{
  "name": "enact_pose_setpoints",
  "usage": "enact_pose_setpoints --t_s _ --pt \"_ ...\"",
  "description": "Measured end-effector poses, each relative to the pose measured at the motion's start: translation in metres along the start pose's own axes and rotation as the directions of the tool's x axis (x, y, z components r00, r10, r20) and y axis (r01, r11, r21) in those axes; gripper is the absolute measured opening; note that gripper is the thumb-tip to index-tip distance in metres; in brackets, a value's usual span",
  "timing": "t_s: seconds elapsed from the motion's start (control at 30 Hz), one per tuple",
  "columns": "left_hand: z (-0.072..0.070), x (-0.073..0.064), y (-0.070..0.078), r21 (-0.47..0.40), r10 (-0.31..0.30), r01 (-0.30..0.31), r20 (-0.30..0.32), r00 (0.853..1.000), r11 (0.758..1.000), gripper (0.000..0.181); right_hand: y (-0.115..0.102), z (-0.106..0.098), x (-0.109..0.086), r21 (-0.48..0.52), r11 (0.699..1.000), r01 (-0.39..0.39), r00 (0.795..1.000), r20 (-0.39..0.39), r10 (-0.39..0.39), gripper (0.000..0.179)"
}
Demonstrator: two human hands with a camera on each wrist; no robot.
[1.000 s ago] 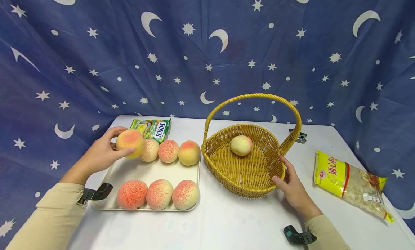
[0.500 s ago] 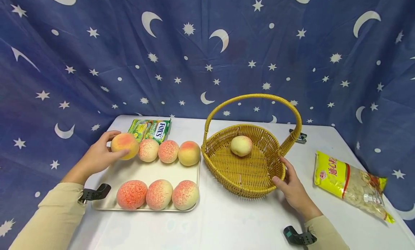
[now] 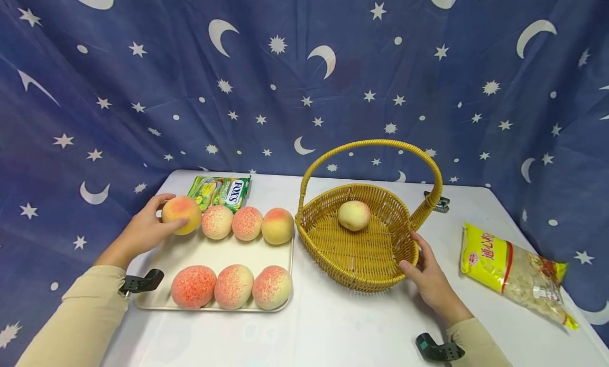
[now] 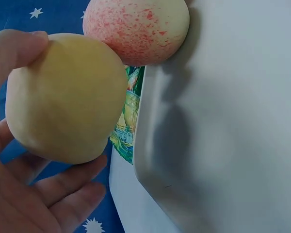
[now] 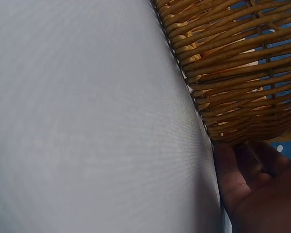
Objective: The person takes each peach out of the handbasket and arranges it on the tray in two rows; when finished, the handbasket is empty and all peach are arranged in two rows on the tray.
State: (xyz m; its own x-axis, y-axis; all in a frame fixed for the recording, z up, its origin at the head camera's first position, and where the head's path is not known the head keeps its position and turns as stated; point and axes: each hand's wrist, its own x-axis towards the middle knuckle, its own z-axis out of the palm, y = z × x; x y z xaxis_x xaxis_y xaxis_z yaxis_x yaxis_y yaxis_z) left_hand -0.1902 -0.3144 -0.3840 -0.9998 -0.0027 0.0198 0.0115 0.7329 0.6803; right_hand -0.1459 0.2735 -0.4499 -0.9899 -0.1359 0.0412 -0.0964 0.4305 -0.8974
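My left hand (image 3: 145,227) grips a yellow-orange peach (image 4: 68,99) between thumb and fingers, over the back left corner of a cream tray (image 3: 214,253). The held peach is right beside a speckled peach (image 4: 140,29), at the left end of the back row. Three more peaches line the tray's front side, among them a deep red one (image 3: 193,286). My right hand (image 3: 433,280) holds the right side of a wicker basket (image 3: 352,256), its thumb at the rim and its fingers against the outer wall. One pale peach (image 3: 354,215) lies inside the basket.
A green candy bag (image 3: 221,191) lies behind the tray. To the basket's right are a yellow pasta bag (image 3: 516,272) and a small dark clip-like object (image 3: 437,202). The basket's tall handle (image 3: 371,143) arches above it. A blue star-patterned curtain (image 3: 266,92) hangs behind the table.
My left hand has shifted left and slightly down with the peach, away from overlapping the neighbouring one. My right hand and the basket have stayed put.
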Motion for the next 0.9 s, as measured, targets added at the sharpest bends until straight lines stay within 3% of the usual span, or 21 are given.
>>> enact_pose_setpoints --t_s 0.2,0.53,0.9 --pt "0.001 0.002 -0.006 0.013 0.016 -0.016 0.006 1.000 1.000 0.081 0.001 0.000 -0.001 0.001 1.000 0.004 1.000 0.003 -0.004 0.081" --pt "0.004 0.007 -0.013 0.034 -0.005 0.003 0.071 0.997 0.999 0.079 0.001 0.001 -0.001 0.001 1.000 0.003 1.000 0.001 -0.003 0.080" --pt "0.008 0.011 -0.019 0.020 -0.004 0.003 0.073 0.997 1.000 0.080 0.000 0.001 0.001 0.001 1.000 0.000 1.000 0.001 0.000 0.080"
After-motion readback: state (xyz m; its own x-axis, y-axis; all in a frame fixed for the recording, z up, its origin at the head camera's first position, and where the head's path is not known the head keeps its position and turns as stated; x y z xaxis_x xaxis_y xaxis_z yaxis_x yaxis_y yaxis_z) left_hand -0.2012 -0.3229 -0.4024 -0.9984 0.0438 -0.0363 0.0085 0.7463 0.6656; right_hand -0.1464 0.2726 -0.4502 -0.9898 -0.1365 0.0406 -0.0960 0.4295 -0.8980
